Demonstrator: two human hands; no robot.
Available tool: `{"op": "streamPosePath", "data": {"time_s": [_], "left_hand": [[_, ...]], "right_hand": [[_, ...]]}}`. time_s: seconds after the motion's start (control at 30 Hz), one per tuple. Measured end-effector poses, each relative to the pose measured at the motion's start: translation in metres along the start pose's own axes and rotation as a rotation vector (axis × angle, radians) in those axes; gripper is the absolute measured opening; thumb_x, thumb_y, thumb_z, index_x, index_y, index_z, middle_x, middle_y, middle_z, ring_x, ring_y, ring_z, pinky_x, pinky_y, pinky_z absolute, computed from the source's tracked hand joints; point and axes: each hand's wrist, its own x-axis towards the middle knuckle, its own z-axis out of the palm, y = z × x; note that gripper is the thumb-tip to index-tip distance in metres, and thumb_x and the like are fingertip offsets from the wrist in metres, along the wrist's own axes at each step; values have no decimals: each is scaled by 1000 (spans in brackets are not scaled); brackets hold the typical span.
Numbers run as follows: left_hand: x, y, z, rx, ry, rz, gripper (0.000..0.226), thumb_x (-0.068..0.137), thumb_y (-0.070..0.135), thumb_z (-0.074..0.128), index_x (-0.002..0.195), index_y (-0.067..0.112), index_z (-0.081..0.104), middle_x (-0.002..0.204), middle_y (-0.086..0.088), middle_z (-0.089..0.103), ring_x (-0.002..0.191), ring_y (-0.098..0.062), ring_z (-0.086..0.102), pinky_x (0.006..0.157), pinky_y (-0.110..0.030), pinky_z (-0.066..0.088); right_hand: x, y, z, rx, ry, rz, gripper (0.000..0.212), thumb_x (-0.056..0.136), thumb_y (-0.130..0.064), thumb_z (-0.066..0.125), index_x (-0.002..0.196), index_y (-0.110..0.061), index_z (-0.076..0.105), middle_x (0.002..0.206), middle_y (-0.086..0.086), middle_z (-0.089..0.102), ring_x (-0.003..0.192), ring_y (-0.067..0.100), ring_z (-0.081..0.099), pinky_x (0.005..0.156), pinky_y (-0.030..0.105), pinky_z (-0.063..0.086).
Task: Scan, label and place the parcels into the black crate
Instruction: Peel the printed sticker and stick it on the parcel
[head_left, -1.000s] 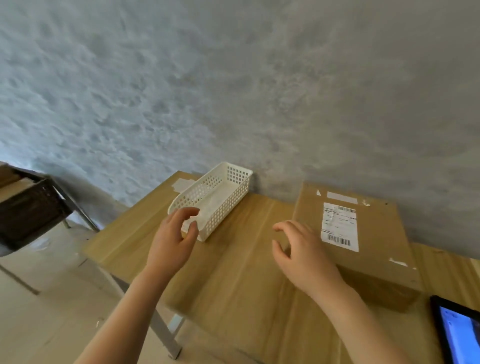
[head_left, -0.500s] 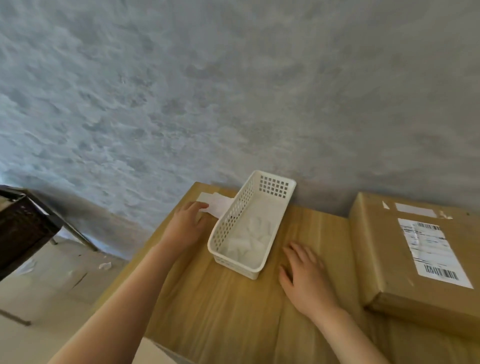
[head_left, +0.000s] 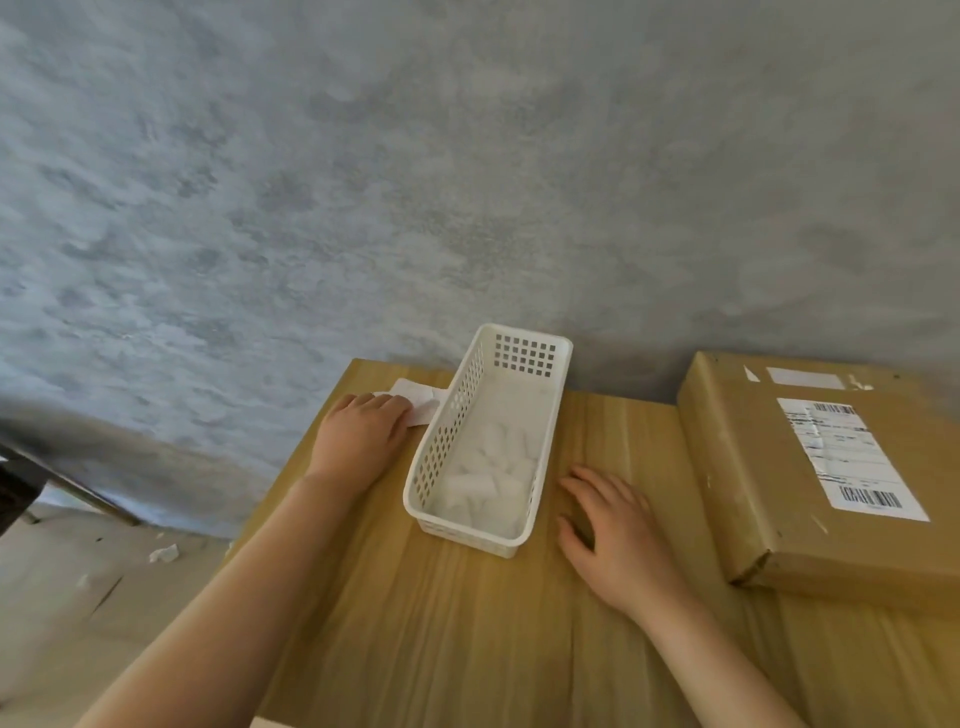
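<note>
A brown cardboard parcel (head_left: 779, 467) with a white barcode label lies on the wooden table (head_left: 441, 623) at the right. My left hand (head_left: 358, 441) reaches to the table's far left corner, its fingertips on a small stack of white paper labels (head_left: 423, 402) beside a white perforated basket (head_left: 548, 410). Flat on the table just right of the basket, fingers spread, rests my right hand (head_left: 618, 535); it holds nothing. The black crate shows only as a dark edge (head_left: 13, 493) at the far left.
The basket holds several crumpled white paper pieces (head_left: 488, 473). A grey textured wall (head_left: 467, 182) stands right behind the table. Scraps of white paper (head_left: 163, 553) lie on the floor to the left, below the table's edge.
My left hand moved from in front of the basket to the white labels at the far left corner. My right hand came down flat on the table. The view shifted left.
</note>
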Motion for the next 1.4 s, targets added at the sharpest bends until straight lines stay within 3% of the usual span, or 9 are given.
{"op": "streamPosePath", "data": {"time_s": [0.2,0.33,0.5,0.63,0.73,0.83,0.97,1.17,1.4], "left_hand": [[6,7,-21,-450,140,-288,13,95,14,59,106,17,67,92,5,65,87,-22,61,70,-32,42],[6,30,-54,-504,298,-79,18,90,2,64,101,15,70,97,8,65,96,-20,58,86,-35,42],[-12,94,-85,-676,283,123,23,84,5,61,91,24,72,100,12,62,99,-10,57,89,-23,43],[-30,159,-78,-736,252,256,23,86,17,56,94,28,74,104,17,61,105,-5,57,91,-24,45],[-39,196,-65,-740,212,377,22,88,15,58,98,22,76,108,14,62,105,-9,58,89,-35,48],[-50,225,-59,-789,127,453,27,88,13,58,107,22,74,116,11,62,110,-10,57,94,-30,46],[-60,260,-54,-878,61,342,39,87,9,56,123,20,65,126,12,57,121,-10,55,102,-22,41],[-75,305,-54,-1260,-89,-227,24,97,1,54,108,19,65,91,0,70,86,-11,65,77,-21,50],[-79,341,-61,-1268,-317,-189,19,98,3,52,93,9,69,75,0,70,68,-4,58,64,-12,44]], "right_hand": [[-1,2,1,82,16,12,60,90,-53,35,140,-25,52,149,-9,43,140,12,36,119,32,23],[-2,0,-10,352,74,104,37,96,-25,57,133,-23,57,135,-8,54,126,9,48,111,32,38],[-21,-20,-60,835,136,285,12,98,-28,57,104,-26,67,99,-10,71,97,5,66,89,24,53],[-47,-30,-107,1137,-18,343,37,96,-49,46,110,-19,63,87,7,76,80,26,72,70,32,58],[-62,-12,-122,1190,62,385,18,99,-25,57,110,-11,62,79,11,75,67,23,68,60,29,55],[-81,15,-135,1155,133,404,12,96,-4,56,101,-10,65,73,10,73,63,20,66,57,26,54],[-106,55,-152,1076,171,403,17,96,-2,55,101,-15,66,75,9,74,64,19,68,60,28,56],[-131,97,-164,1041,225,372,19,96,-1,56,101,-17,67,77,7,75,65,18,68,60,26,55],[-145,122,-169,1040,233,353,18,96,-2,56,102,-16,66,76,7,74,65,18,68,60,26,54]]}}
